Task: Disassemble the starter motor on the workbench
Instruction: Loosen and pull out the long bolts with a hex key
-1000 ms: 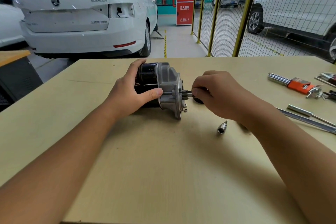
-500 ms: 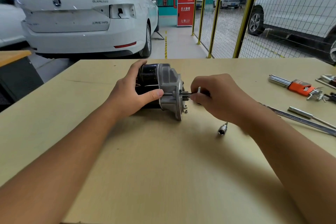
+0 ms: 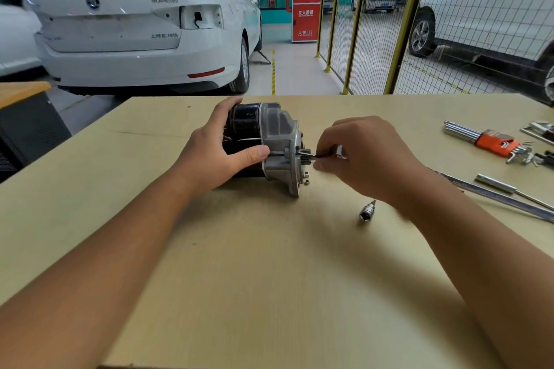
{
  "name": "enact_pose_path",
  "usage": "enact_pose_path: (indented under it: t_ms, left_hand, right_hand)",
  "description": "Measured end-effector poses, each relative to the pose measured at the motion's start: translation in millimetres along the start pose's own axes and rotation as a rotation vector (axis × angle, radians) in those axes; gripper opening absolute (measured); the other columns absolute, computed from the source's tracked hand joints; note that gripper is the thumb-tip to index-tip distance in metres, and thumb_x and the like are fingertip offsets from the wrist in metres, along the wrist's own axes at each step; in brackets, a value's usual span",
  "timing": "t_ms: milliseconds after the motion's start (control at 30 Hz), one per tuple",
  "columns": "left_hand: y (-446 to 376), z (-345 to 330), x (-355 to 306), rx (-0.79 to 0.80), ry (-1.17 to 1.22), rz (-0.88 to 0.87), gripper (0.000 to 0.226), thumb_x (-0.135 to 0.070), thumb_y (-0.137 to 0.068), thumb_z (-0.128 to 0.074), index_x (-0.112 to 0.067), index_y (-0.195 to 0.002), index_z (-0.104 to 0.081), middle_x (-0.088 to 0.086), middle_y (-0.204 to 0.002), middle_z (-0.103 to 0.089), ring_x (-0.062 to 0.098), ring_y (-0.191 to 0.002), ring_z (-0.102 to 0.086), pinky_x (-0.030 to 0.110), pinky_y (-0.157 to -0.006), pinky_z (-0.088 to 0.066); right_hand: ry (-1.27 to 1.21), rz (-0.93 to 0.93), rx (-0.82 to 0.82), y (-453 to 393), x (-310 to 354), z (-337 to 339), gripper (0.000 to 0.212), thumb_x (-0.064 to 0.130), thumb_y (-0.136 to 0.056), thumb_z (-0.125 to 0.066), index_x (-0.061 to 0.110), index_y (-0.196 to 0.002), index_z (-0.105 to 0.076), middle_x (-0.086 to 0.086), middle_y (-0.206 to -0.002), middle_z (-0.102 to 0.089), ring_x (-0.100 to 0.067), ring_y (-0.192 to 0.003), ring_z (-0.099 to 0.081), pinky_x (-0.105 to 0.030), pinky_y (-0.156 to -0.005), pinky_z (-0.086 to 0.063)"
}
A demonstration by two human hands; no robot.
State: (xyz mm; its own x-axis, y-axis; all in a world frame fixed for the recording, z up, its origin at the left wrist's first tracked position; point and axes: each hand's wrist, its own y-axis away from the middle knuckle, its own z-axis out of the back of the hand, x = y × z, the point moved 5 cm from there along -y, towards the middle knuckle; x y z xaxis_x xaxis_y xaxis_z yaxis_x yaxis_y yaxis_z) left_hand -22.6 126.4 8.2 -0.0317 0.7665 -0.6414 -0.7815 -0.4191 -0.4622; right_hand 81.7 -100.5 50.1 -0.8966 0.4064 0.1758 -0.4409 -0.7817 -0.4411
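The starter motor [image 3: 269, 135] lies on its side on the tan workbench [image 3: 269, 263], black body to the left, grey aluminium nose housing to the right. My left hand [image 3: 215, 153] grips the black body, thumb pressed against the housing edge. My right hand [image 3: 359, 159] pinches a thin dark hex key [image 3: 317, 155] whose tip sits at the pinion end of the housing. A small nut [image 3: 306, 182] lies by the housing's flange.
A chrome socket bit [image 3: 367, 213] lies on the bench below my right wrist. At the right are an orange-holdered hex key set [image 3: 494, 145], a steel ruler [image 3: 509, 204] and a metal rod [image 3: 503, 187]. White cars and a yellow mesh fence stand beyond the bench.
My right hand has turned at the pinion end, and a short silver part of the key now shows between its fingers. The left hand and the motor have stayed in place.
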Motion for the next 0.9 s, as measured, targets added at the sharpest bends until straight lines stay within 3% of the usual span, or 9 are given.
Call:
enact_pose_path:
  t_ms: [167, 267, 433, 633, 800, 900]
  left_hand:
    - [-0.1, 1.1, -0.8, -0.008, -0.004, -0.005, 0.093, -0.082, -0.064, -0.071, -0.061, -0.144, -0.029, -0.042, -0.117, -0.053, -0.020, -0.103, -0.054, 0.008, -0.084, -0.036]
    - [0.3, 1.4, -1.5, -0.008, -0.007, -0.007, 0.093, -0.081, -0.065, -0.071, -0.060, -0.145, -0.029, -0.042, -0.117, -0.053, -0.023, -0.102, -0.053, 0.008, -0.083, -0.036]
    - [0.4, 1.0, -0.9, -0.011, -0.001, -0.006, 0.092, -0.080, -0.065, -0.072, -0.061, -0.144, -0.029, -0.045, -0.114, -0.054, -0.024, -0.103, -0.052, 0.009, -0.084, -0.037]
    - [-0.6, 1.1, 0.1, -0.015, 0.001, -0.004, 0.092, -0.081, -0.065, -0.073, -0.061, -0.143, -0.030, -0.054, -0.111, -0.051, -0.026, -0.104, -0.051, 0.008, -0.084, -0.036]
    - [-1.3, 1.1, 2.2, -0.020, -0.003, 0.001, 0.094, -0.083, -0.063, -0.072, -0.063, -0.144, -0.029, -0.050, -0.113, -0.051, -0.023, -0.104, -0.052, 0.008, -0.085, -0.036]
    - [-1.5, 1.2, 2.8, -0.014, 0.004, 0.000, 0.095, -0.083, -0.064, -0.072, -0.063, -0.145, -0.028, -0.046, -0.118, -0.051, -0.016, -0.109, -0.053, 0.012, -0.087, -0.037]
  right_hand:
    - [-0.117, 0.011, -0.008, -0.4, 0.2, -1.7, 0.007, 0.028, -0.092, -0.073, 0.021, -0.092, -0.074, 0.001, -0.082, -0.067, -0.019, -0.075, -0.059, -0.040, -0.070, -0.054]
    - [-0.143, 0.030, -0.058, -1.8, 0.5, 0.3, 0.016, 0.024, -0.096, -0.066, 0.014, -0.091, -0.077, -0.005, -0.081, -0.065, -0.020, -0.077, -0.058, -0.034, -0.070, -0.047]
    - [-0.106, 0.031, -0.004, -3.2, -1.5, -0.2, 0.021, 0.017, -0.099, -0.061, 0.006, -0.093, -0.077, -0.008, -0.085, -0.065, -0.015, -0.077, -0.052, -0.028, -0.072, -0.039]
    - [-0.031, 0.033, -0.002, -2.7, -0.7, 1.0, 0.017, 0.027, -0.098, -0.063, 0.016, -0.097, -0.075, 0.004, -0.091, -0.061, -0.022, -0.087, -0.058, -0.045, -0.080, -0.051]
    - [0.007, 0.009, -0.007, -0.8, 1.5, 3.3, 0.011, 0.033, -0.094, -0.068, 0.024, -0.096, -0.075, 0.011, -0.093, -0.061, -0.019, -0.089, -0.058, -0.047, -0.084, -0.051]
    - [-0.026, 0.000, -0.027, -0.3, 1.7, 5.9, 0.009, 0.032, -0.090, -0.075, 0.024, -0.093, -0.075, 0.010, -0.090, -0.063, -0.018, -0.084, -0.058, -0.043, -0.078, -0.053]
